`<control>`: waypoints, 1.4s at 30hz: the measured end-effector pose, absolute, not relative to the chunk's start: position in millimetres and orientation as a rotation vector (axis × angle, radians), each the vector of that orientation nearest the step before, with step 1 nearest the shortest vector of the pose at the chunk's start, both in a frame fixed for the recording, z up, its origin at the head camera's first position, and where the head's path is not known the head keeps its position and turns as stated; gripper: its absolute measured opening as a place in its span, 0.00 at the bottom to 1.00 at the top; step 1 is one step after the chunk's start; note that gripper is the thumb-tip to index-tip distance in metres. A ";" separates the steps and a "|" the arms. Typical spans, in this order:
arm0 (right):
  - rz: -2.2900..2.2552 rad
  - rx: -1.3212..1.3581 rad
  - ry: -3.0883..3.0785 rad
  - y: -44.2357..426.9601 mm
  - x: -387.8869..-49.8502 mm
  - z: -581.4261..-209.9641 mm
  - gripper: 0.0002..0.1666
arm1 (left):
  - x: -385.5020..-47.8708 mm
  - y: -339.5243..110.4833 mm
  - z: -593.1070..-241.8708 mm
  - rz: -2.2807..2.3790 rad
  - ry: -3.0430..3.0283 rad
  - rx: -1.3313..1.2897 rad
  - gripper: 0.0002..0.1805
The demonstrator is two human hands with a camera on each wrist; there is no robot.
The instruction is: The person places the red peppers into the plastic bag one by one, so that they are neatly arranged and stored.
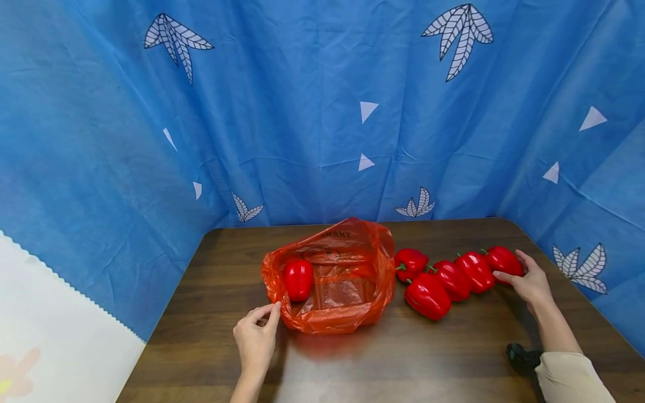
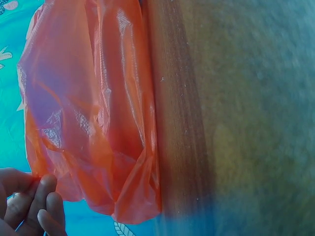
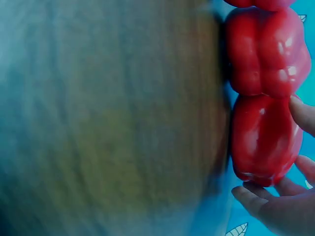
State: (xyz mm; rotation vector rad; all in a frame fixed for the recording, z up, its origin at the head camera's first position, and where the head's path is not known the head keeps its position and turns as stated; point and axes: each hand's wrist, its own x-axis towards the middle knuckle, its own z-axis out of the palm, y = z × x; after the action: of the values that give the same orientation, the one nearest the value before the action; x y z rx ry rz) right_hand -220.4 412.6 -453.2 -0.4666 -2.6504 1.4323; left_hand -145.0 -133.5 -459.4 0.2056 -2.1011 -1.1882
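Note:
A red plastic bag lies with its mouth spread wide on the table, and one red bell pepper is inside it at the left. My left hand pinches the bag's near left rim between thumb and fingertips; the left wrist view shows the thin film stretching away from this pinch. Around the rightmost bell pepper of a group right of the bag, my right hand has its thumb and fingers curled. That pepper still lies against its neighbour in the right wrist view.
Between the bag and my right hand lie more bell peppers, among them a front one and a back one. Blue curtains hang behind and beside the wooden table. A dark device sits by my right wrist.

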 end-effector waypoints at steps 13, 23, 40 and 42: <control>1.339 -0.522 -2.695 411.3 -210.1 -454.2 0.55 | -145.6 -134.1 -460.7 -1.211 -2.088 0.190 0.04; 1.448 -0.429 -2.721 422.3 -218.7 -456.1 0.58 | -144.4 -133.5 -460.0 -1.203 -2.089 0.199 0.03; 1.472 -0.353 -2.688 424.9 -222.4 -461.2 0.56 | -144.8 -133.4 -461.8 -1.204 -2.089 0.208 0.04; 1.472 -0.380 -2.663 424.4 -221.2 -462.2 0.56 | -144.9 -133.0 -461.8 -1.209 -2.088 0.202 0.03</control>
State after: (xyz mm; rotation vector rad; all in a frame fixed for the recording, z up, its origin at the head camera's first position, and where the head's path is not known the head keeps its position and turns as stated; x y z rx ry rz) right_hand -221.2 424.4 -462.2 -0.3803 -2.6630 1.4716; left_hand -144.9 -133.0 -461.8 0.2025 -2.0877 -1.2089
